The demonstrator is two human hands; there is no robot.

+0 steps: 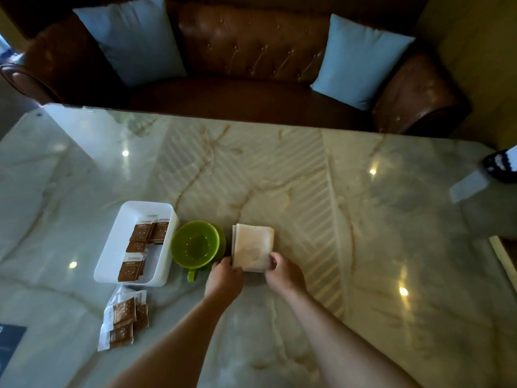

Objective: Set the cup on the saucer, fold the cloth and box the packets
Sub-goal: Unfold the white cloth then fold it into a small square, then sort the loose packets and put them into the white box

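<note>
A folded beige cloth (253, 246) lies flat on the marble table (349, 219). My left hand (223, 278) pinches its near left corner and my right hand (282, 271) pinches its near right corner. Just left of the cloth a green cup (195, 243) sits on a green saucer (219, 233), its handle pointing toward me. Further left stands a white box (112, 247) with several brown packets (140, 233) inside. More brown and white packets (123, 323) lie loose on the table in front of the box.
A brown leather sofa (251, 51) with two light blue cushions (134, 37) runs along the table's far edge. A dark object (500, 163) sits at the right edge and a dark blue card (9, 343) at the near left.
</note>
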